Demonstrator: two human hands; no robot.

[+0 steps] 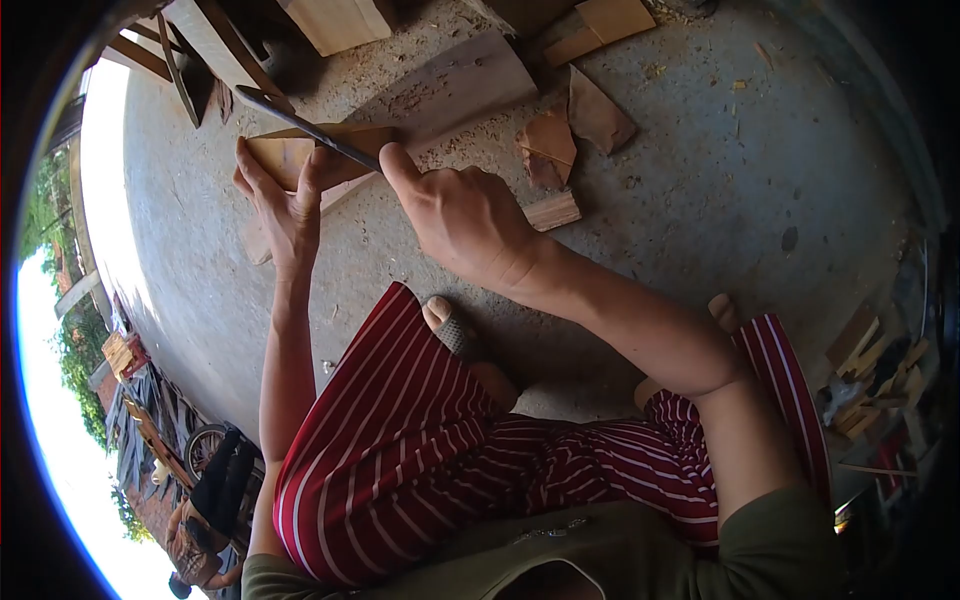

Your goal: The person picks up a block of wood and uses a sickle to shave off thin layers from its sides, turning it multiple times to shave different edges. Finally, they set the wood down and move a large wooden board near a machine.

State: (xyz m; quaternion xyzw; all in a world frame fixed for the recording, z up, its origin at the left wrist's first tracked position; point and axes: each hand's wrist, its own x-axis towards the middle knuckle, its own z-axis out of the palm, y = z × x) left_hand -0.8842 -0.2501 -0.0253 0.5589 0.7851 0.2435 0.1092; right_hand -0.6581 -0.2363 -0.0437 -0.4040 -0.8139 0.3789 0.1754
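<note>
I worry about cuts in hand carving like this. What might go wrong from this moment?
1. The right hand holds the long dark metal blade across the flat light-brown wood piece held by the left hand, close to its fingers; a slip would likely cut them.
2. Only that hand steadies the wood, so it may twist under pressure.
3. The bare toes sit just below the work, exposed if the blade drops.

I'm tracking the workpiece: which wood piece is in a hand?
The pale piece under the blade, gripped by the left hand; the reddish scraps and the small block lie loose on the floor.
</note>
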